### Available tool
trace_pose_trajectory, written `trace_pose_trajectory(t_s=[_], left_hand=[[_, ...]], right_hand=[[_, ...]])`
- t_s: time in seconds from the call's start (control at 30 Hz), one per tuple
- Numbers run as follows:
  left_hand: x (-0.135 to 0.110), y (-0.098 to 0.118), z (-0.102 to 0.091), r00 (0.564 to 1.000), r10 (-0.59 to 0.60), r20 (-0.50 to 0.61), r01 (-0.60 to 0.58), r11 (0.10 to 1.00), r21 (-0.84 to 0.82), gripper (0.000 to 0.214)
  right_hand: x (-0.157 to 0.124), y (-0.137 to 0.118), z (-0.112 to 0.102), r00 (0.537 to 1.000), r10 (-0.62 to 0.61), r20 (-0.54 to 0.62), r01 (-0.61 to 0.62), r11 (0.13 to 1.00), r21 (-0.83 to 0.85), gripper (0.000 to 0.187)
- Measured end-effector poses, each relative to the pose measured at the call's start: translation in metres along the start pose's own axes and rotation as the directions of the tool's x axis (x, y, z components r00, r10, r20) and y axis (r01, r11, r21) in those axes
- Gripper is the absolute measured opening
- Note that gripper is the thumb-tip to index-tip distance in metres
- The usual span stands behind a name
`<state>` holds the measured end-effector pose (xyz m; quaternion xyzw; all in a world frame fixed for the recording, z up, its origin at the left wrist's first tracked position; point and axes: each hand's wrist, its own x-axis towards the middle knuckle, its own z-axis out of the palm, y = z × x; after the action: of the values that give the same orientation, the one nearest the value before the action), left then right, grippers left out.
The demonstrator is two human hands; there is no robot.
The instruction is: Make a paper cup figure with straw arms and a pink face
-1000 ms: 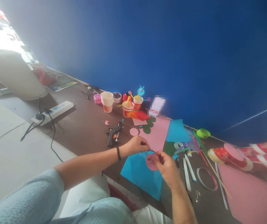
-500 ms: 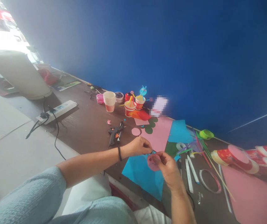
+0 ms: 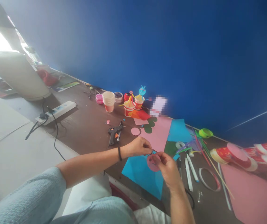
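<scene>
Holding the pink paper disc [image 3: 151,165] above the blue sheet [image 3: 140,177], my right hand [image 3: 168,166] pinches its edge; my left hand [image 3: 138,147] pinches what may be a thin strip at its top. Dark marks are already on the disc; the strip seems unsettled. Beyond, a plain pink circle [image 3: 135,131] lies on the counter [image 3: 88,124]. Red paper cups [image 3: 128,112] bear gold emblems I can't read.

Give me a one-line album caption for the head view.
Right hand holds a pink disc over blue paper, left hand close beside it; glue gun lies nearby.
</scene>
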<state>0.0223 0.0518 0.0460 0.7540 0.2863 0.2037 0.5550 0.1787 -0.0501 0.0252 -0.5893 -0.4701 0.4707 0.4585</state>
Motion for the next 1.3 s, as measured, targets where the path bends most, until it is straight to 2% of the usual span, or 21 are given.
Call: trace_pose_trajectory(t_s=[0.33, 0.43, 0.57, 0.63, 0.7, 0.87, 1.1, 1.3], left_hand=[[0.0, 0.002, 0.0, 0.998, -0.024, 0.052, 0.026, 0.999, -0.041, 0.017], [0.001, 0.003, 0.001, 0.995, -0.047, 0.083, 0.057, 0.99, -0.126, 0.021], [0.0, 0.007, 0.003, 0.985, -0.127, 0.116, 0.155, 0.947, -0.282, 0.02], [-0.001, 0.007, 0.006, 0.98, -0.173, 0.097, 0.197, 0.908, -0.369, 0.022], [-0.004, 0.003, 0.011, 0.977, -0.202, 0.072, 0.212, 0.86, -0.464, 0.033], [-0.011, -0.018, 0.027, 0.963, -0.271, -0.006, 0.212, 0.766, -0.607, 0.05], [-0.011, -0.024, 0.032, 0.959, -0.231, -0.164, 0.095, 0.806, -0.584, 0.047], [-0.014, -0.026, 0.034, 0.954, -0.223, -0.201, 0.077, 0.83, -0.553, 0.047]], right_hand=[[0.001, 0.003, 0.002, 1.0, 0.003, -0.015, -0.002, 0.999, 0.04, 0.031], [0.0, 0.003, 0.003, 1.0, 0.006, -0.017, -0.005, 0.998, 0.066, 0.031], [-0.001, 0.005, 0.006, 0.998, 0.019, -0.063, -0.012, 0.995, 0.104, 0.03], [-0.002, 0.007, 0.009, 0.995, 0.024, -0.101, -0.011, 0.991, 0.13, 0.029], [-0.001, 0.01, 0.012, 0.989, 0.028, -0.146, -0.005, 0.988, 0.157, 0.029], [0.002, 0.013, 0.02, 0.968, 0.039, -0.249, 0.011, 0.981, 0.196, 0.028], [0.007, 0.011, 0.024, 0.953, 0.046, -0.299, 0.012, 0.982, 0.19, 0.036], [0.012, 0.013, 0.021, 0.939, 0.033, -0.341, 0.021, 0.988, 0.152, 0.035]])
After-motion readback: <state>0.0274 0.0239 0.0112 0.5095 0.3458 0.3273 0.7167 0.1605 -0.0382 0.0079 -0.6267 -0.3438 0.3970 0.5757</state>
